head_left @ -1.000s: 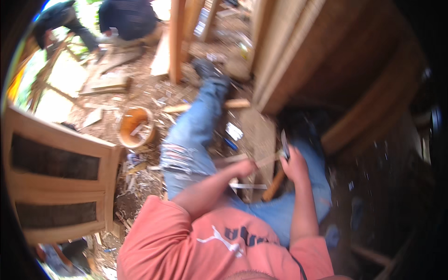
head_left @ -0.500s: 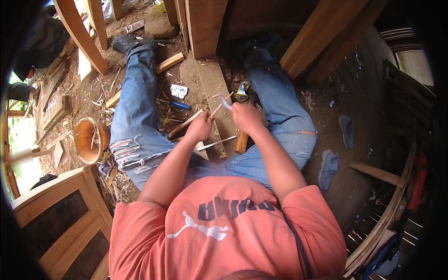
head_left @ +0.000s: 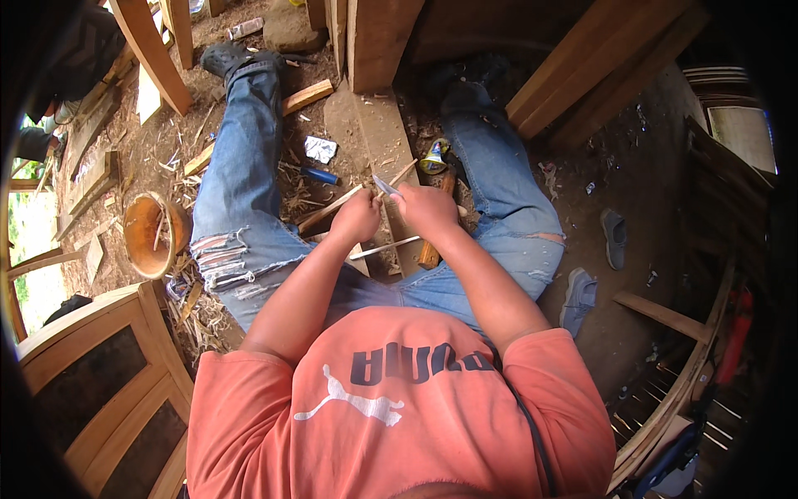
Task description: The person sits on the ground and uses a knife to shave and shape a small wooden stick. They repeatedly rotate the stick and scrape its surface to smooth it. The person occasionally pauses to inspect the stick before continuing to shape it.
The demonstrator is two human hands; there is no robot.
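Observation:
Between my spread legs, my left hand (head_left: pixel 357 217) is closed around a thin wooden stick (head_left: pixel 405 172), which slants up to the right. My right hand (head_left: pixel 428 211) grips a knife (head_left: pixel 386 185), its handle hidden in the fist. The blade points up and left, lying across or close over the stick beside my left fingers; whether it touches cannot be made out. Below the hands lies a pale, slim stick (head_left: pixel 385 247). A wooden handle (head_left: pixel 429 254) lies under my right wrist, and a split wood strip (head_left: pixel 331 209) runs beside my left hand.
A plank (head_left: pixel 384 133) runs away between my legs. Nearby are a blue cylinder (head_left: pixel 319 175), crumpled foil (head_left: pixel 320 150) and a yellow container (head_left: pixel 434 155). An orange-brown bucket (head_left: pixel 137 249) stands left, a wooden frame (head_left: pixel 91 349) lower left, shoes (head_left: pixel 578 301) right. Another person's hand (head_left: pixel 55 141) shows far left.
My right hand has come back toward me and slightly left. The knife blade, blurred before near the stick's far part, now sits close to my left fingers.

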